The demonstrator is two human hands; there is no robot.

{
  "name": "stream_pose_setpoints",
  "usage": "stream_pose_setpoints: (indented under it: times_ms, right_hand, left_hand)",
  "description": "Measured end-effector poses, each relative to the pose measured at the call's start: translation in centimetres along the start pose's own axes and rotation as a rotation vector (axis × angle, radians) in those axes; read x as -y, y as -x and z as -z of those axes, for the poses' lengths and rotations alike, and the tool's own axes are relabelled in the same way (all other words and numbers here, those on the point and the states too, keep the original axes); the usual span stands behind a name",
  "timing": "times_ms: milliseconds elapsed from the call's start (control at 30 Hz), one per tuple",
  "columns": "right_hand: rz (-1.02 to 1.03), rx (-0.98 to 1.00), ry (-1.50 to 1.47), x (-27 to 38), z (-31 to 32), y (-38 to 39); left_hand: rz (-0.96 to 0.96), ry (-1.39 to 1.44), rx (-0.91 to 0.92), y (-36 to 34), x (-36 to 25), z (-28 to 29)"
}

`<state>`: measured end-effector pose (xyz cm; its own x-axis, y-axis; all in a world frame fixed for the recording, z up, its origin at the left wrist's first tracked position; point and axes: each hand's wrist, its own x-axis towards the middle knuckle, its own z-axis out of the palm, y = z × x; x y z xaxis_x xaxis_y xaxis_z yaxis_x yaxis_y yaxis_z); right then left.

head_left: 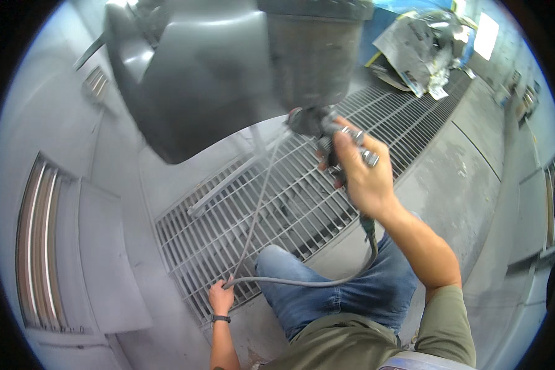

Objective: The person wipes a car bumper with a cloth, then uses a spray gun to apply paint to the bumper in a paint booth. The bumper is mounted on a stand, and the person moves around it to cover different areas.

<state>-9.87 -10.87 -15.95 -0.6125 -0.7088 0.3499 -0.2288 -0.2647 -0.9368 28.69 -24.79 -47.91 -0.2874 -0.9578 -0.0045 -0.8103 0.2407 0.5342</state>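
My right hand [365, 179] is raised and grips a spray gun [327, 132] whose dark cup [311, 55] looms close to the camera. The gun's nozzle points toward a large glossy dark grey body panel [197, 86] hanging at the upper left. A grey air hose [302, 282] runs down from the gun's handle, loops across my blue-jeaned knee and ends in my left hand [221, 299], which is closed around it low down. A watch sits on my left wrist.
A metal floor grate [277, 203] runs diagonally under me, with grey concrete floor [450, 179] to its right. Crumpled masking paper and plastic [422, 46] lie at the far end. Booth walls with light panels [40, 240] stand on the left.
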Motion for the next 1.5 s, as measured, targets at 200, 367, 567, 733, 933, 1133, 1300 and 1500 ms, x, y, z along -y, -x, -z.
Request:
stream_pose_setpoints:
  times_ms: [200,367,567,733,933,1133,1300,1500]
  right_hand:
    - [0.09,0.428,-0.026,5.0,-12.7,0.6]
    - [0.091,0.504,-0.063,6.3,-15.3,-2.4]
    - [0.067,0.289,-0.152,2.8,-5.9,-6.0]
    - [-0.015,0.058,-0.027,-0.5,6.4,-8.6]
    - [-0.014,-0.215,-0.1,-3.9,17.7,-12.1]
    - [-0.008,-0.423,0.063,-4.2,20.1,-16.7]
    - [0.003,-0.357,0.163,0.1,13.6,-14.4]
    - [0.035,0.014,0.174,7.5,1.3,-6.1]
  left_hand:
    - [0.038,0.01,-0.023,0.8,1.5,-0.5]
    - [0.058,0.05,-0.016,2.5,1.0,-0.8]
    - [0.057,-0.004,0.04,2.9,-1.4,-1.0]
    - [0.027,-0.037,0.11,1.8,-5.1,-1.3]
    - [-0.052,0.004,0.153,1.1,-9.0,-2.1]
    - [-0.027,0.05,0.157,1.5,-9.9,-3.0]
    - [0.02,0.006,0.165,1.2,-7.6,-2.6]
    - [-0.003,0.006,0.14,1.2,-4.7,-2.8]
